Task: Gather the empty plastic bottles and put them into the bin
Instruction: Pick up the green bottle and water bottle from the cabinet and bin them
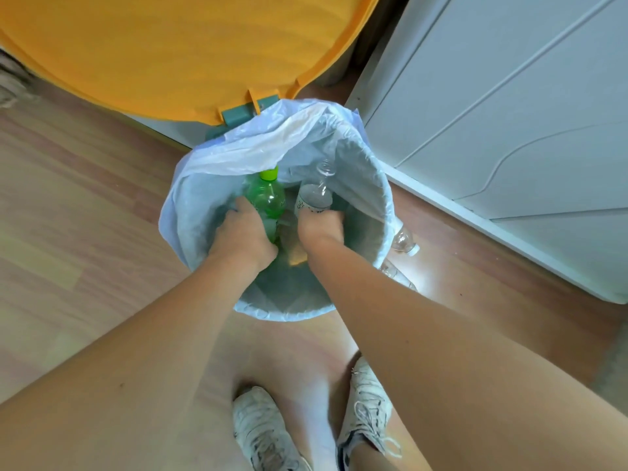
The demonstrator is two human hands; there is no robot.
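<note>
Head view: your left hand (pixel 243 232) grips a ribbed green bottle (pixel 266 198), right hand (pixel 314 224) a clear bottle (pixel 314 195), both w/in the crinkly-lined round bin (pixel 380 185).

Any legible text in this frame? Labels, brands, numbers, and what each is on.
None can be read.
Clear bottle in the right hand: its label carries dark print, too blurred to read.
Green bottle in the left hand: no print shows.
Two clear bottles on the floor right of the bin, one and another: no print visible.
Orange lid: blank.
</note>
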